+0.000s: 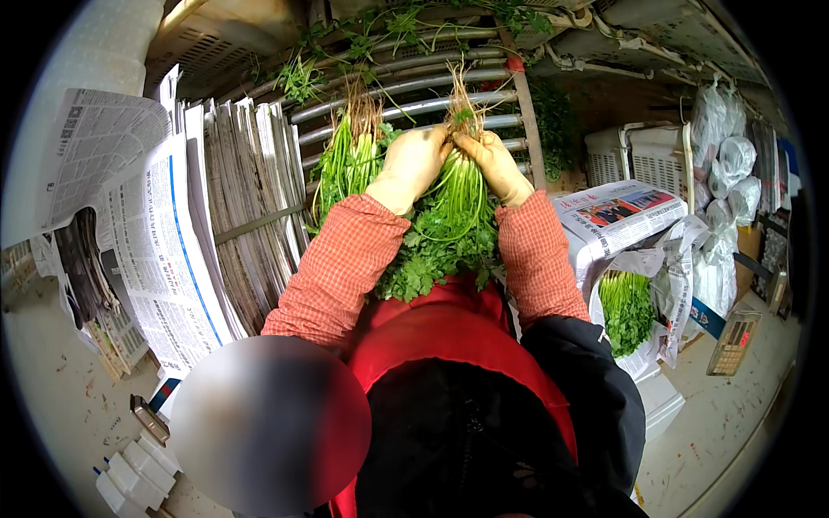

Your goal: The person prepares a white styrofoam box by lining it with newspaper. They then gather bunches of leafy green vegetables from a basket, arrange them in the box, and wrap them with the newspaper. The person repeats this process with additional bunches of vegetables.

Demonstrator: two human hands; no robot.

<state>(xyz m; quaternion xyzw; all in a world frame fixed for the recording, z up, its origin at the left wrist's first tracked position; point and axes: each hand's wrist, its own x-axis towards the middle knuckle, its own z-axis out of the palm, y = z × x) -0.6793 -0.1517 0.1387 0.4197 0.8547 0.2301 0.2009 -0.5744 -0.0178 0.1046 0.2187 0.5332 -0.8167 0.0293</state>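
A bunch of cilantro (451, 226) hangs over the near edge of a metal bar rack (414, 84), its brown roots pointing away from me and its leaves toward my red apron. My left hand (412, 166), in a pale yellow glove, is closed on the stems just below the roots. From the other side my right hand (496, 164), gloved alike, pinches the same spot with thumb and fingers. The fingertips of both hands nearly meet there. Just left of my left hand lies a second cilantro bunch (344, 169) on the bars, roots also pointing away.
Stacked newspapers (250, 186) stand at the left, with loose sheets leaning outward. At right, a folded newspaper (617, 216) lies above a paper-wrapped bundle of greens (628, 309). Plastic bags (730, 173) hang beyond a white crate (654, 158). Loose sprigs (401, 30) litter the rack's far end.
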